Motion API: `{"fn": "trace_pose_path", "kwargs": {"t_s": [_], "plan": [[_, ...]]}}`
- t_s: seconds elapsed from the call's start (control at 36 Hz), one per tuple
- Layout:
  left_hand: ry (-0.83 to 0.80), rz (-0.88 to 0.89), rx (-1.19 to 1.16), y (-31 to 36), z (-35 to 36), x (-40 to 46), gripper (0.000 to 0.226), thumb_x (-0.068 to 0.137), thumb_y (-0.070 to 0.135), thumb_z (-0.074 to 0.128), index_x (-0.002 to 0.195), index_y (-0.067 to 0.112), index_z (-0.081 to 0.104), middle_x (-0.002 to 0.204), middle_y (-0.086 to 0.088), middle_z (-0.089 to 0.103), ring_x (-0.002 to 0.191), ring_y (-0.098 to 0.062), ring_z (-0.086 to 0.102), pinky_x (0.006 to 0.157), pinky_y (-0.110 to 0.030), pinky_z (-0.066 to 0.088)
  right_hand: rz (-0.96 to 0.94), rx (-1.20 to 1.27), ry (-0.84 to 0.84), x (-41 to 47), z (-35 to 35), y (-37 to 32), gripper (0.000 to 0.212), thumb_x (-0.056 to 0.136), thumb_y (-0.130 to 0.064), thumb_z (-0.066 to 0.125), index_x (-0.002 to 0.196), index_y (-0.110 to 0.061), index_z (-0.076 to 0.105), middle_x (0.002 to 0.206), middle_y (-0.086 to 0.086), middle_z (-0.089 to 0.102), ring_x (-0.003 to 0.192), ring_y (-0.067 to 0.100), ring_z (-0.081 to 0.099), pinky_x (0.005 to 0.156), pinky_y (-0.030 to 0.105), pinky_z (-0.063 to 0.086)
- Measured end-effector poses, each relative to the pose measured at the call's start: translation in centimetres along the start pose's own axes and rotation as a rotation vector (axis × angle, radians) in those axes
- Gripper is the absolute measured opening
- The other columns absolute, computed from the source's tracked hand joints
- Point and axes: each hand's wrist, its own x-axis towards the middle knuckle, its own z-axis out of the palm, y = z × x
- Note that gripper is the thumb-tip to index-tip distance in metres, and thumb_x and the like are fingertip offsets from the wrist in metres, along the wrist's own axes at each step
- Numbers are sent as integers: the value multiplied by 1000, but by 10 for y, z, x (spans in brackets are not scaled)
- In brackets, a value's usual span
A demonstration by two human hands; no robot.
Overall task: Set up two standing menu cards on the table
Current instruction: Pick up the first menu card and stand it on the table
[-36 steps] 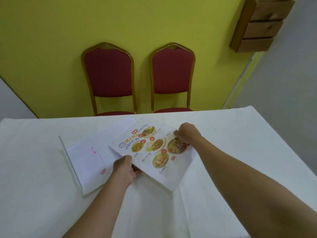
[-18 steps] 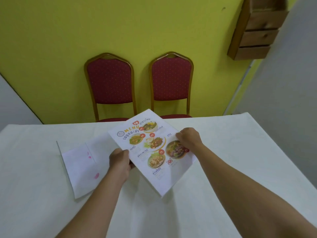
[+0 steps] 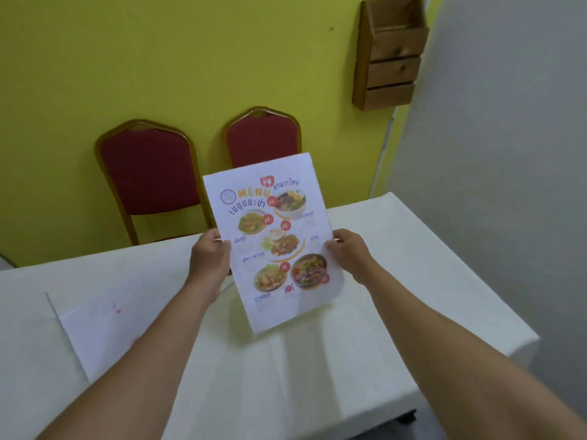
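A white menu card (image 3: 273, 239) printed with food photos and the word MENU is held up in the air over the table, its face toward me and almost upright. My left hand (image 3: 208, 258) grips its left edge. My right hand (image 3: 349, 255) grips its right edge. A second sheet (image 3: 104, 325), white with faint pink marks, lies flat on the white tablecloth (image 3: 397, 281) at the left, partly hidden by my left forearm.
Two red chairs with gold frames (image 3: 149, 176) (image 3: 263, 138) stand against the yellow wall behind the table's far edge. A wooden drawer box (image 3: 390, 55) hangs on the wall at upper right. The table's right corner (image 3: 533, 338) drops off beside a grey wall.
Both hands have lifted the menu card off the table and tilted it from lying flat to nearly upright. The second sheet stays flat at the left.
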Motion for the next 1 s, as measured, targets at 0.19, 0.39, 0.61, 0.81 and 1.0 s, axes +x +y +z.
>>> {"fn": "trace_pose_path", "kwargs": {"t_s": [0.19, 0.39, 0.61, 0.81, 1.0], "plan": [[-59, 101, 41, 5, 19, -18, 17, 86, 10, 48, 77, 20, 59, 91, -11, 72, 91, -39, 69, 73, -60, 57, -8, 62, 42, -15, -27, 25, 16, 87, -13, 54, 97, -9, 66, 99, 8, 70, 96, 31, 65, 88, 47, 54], [-78, 129, 46, -3, 25, -31, 18, 87, 8, 50, 83, 22, 61, 99, -11, 72, 93, -32, 69, 80, -54, 56, -15, 104, 75, -33, -31, 41, 9, 89, -13, 56, 93, -10, 63, 94, 6, 68, 96, 34, 65, 86, 49, 55], [-60, 120, 31, -8, 24, -36, 26, 87, 6, 48, 80, 27, 61, 100, -11, 73, 93, -29, 69, 84, -53, 56, -32, 119, 111, -46, -25, 35, 14, 90, -11, 51, 99, -20, 58, 97, 3, 68, 95, 28, 66, 87, 49, 54], [-28, 141, 111, -11, 28, -43, 16, 89, 10, 46, 87, 16, 60, 93, -7, 70, 85, -26, 66, 64, -29, 50, -10, 63, 120, -54, -22, 30, 19, 93, -12, 49, 111, -12, 56, 105, 4, 64, 103, 29, 62, 91, 47, 52], [-36, 163, 181, -18, 28, -46, 16, 91, 14, 45, 96, 15, 60, 104, -8, 71, 91, -27, 66, 69, -32, 51, 10, 38, 134, -61, -22, 28, 18, 93, -15, 47, 108, -13, 56, 111, 9, 67, 103, 30, 62, 91, 48, 52]]}}
